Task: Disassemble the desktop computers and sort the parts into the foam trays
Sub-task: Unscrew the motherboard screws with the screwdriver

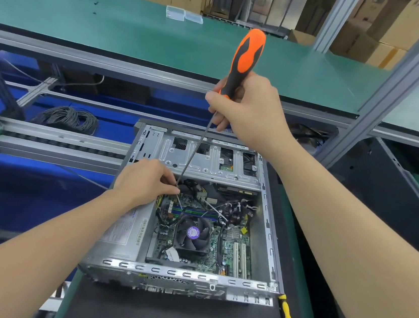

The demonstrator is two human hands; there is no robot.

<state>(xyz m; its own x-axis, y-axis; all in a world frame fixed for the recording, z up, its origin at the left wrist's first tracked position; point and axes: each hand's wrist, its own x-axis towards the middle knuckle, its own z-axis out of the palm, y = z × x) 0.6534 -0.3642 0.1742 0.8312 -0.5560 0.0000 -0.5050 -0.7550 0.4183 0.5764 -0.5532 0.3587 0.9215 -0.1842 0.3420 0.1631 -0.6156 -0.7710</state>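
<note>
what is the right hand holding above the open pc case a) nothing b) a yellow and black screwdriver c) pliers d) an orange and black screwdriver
d: the right hand grips the orange and black screwdriver low on its handle, shaft angled down into the case.

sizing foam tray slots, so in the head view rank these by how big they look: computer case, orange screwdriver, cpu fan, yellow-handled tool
1. computer case
2. orange screwdriver, held up nearer the camera, so likely flattered
3. cpu fan and yellow-handled tool: alike in length, the fan wider, so unsure
</note>
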